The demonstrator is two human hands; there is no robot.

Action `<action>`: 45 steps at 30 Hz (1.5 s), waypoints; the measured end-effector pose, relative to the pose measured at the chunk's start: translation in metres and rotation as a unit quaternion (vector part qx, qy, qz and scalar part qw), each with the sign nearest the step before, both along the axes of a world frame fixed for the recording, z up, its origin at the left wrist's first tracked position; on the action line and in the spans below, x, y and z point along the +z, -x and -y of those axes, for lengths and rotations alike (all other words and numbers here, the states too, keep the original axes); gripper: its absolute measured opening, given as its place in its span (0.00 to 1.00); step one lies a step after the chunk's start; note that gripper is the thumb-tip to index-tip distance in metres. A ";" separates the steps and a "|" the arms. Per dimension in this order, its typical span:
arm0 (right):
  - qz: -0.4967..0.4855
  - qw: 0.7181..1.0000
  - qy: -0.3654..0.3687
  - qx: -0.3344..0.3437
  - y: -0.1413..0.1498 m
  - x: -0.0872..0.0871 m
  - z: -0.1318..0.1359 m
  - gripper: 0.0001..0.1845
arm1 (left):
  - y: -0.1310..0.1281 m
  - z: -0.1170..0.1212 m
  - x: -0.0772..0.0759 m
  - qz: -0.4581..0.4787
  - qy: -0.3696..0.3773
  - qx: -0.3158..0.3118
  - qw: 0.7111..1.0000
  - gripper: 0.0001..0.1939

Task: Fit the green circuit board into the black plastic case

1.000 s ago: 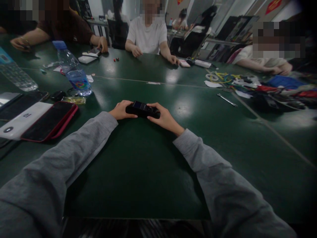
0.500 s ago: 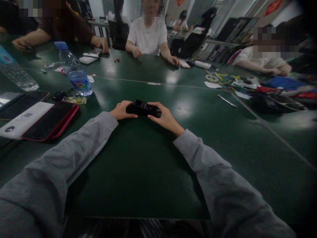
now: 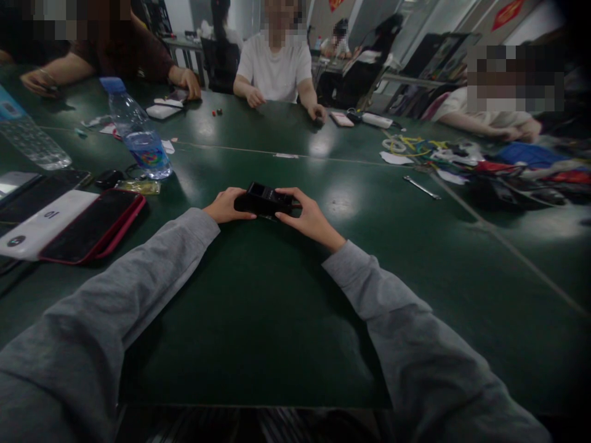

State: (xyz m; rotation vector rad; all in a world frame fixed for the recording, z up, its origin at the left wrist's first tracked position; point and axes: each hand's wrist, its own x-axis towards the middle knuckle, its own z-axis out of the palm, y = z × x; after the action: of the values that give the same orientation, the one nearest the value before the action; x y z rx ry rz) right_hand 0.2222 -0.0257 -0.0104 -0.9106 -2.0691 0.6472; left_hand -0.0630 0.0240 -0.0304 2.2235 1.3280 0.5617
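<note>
A small black device with a dark screen lies across the middle of the green table, held at both ends. My left hand grips its left end with the fingers curled round it. Closed on the right end is my right hand, thumb on top. Both my arms wear grey sleeves and rest on the table.
A phone in a red case, a white power bank and two water bottles lie at the left. A wrench and a heap of cables and tools lie at the right. Several other people sit across the table.
The black device has been turned in my hands, its screen face tilting up and away. A hand of the person in white opposite has shifted slightly left.
</note>
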 end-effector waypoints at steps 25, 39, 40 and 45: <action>0.001 0.965 -0.049 -0.256 -0.069 -0.024 -0.043 0.29 | 0.000 0.000 0.003 -0.014 -0.010 -0.037 0.999 0.35; 0.066 0.962 -0.076 -0.254 -0.076 -0.040 -0.047 0.28 | 0.000 0.000 0.003 -0.007 -0.006 -0.041 0.999 0.34; 0.068 0.962 -0.076 -0.254 -0.076 -0.040 -0.047 0.28 | 0.000 0.000 0.003 -0.007 -0.006 -0.040 0.999 0.35; 0.069 0.962 -0.068 -0.256 -0.075 -0.040 -0.047 0.28 | 0.000 -0.001 0.002 -0.001 -0.017 -0.045 0.999 0.34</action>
State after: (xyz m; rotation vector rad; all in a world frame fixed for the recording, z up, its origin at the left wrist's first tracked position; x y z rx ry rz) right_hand 0.2976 0.0210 -0.0507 -1.3711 -1.8520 0.1665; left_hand -0.0627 0.0245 -0.0281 2.2979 1.2213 0.5529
